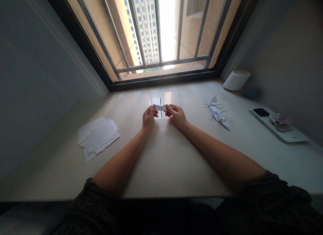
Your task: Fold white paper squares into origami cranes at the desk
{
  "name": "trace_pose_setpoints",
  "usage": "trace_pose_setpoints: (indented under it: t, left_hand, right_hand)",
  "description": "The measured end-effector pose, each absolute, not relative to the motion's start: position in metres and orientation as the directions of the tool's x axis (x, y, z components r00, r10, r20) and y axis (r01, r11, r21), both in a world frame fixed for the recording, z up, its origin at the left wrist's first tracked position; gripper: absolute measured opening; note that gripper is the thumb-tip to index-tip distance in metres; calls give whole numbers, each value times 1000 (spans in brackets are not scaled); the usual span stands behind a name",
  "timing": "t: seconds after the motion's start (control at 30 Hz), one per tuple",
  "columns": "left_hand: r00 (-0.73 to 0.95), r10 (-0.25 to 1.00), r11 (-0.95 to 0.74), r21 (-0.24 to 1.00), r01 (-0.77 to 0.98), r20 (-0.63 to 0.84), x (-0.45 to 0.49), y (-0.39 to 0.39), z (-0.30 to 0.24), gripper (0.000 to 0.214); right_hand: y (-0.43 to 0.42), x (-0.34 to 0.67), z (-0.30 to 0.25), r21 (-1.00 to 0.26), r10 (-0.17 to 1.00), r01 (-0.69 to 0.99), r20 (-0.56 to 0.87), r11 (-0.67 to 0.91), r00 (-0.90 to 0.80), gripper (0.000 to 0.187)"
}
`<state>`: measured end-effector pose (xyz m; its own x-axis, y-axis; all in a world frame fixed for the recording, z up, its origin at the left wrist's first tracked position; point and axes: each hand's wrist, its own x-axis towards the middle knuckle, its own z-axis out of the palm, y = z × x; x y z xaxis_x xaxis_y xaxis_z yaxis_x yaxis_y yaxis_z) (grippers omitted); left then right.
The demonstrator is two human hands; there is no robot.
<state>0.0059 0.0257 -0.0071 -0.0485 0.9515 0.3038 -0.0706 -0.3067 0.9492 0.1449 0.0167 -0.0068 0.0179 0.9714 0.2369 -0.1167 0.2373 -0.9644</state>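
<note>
Between my two hands is a small folded white paper crane [161, 108], held by its wings just above the white tabletop. Its thin neck and tail point away from me and toward me. My left hand [149, 116] pinches one wing between thumb and fingers. Over on the other side, my right hand [176, 114] grips the opposite wing in the same way. Several finished paper cranes [217, 113] lie in a row to the right of my right hand. A loose stack of white paper squares [101, 136] rests to the left of my left forearm.
A phone [277, 125] with a round grip on its back lies at the right. Behind it a white cylindrical object [236, 80] stands near the wall, with a small dark blue item beside it. A barred window [161, 81] borders the far side of the tabletop [164, 167].
</note>
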Motion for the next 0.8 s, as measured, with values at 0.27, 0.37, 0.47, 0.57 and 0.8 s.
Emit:
trace_pose_setpoints:
  t: [0.27,0.37,0.47,0.57,0.8]
  left_hand:
    - [-50,950,-311,948,-71,309,5,26,-7,44]
    - [-48,948,-317,946,-70,314,5,26,-8,43]
    - [-40,950,-312,949,-51,310,4,27,-10,43]
    - [-28,950,-312,950,-24,311,3,28,-12,43]
    - [-43,957,-290,957,-33,288,3,29,-12,38]
  right_hand:
    - [18,146,-9,-966,973,-115,231,231,17,49]
    - [19,146,-10,-964,972,-123,234,235,17,49]
    - [20,145,-11,-969,974,-98,227,228,17,48]
    - [20,145,-13,-965,966,-69,248,253,74,39]
    - [16,152,-13,-842,840,332,504,425,202,30]
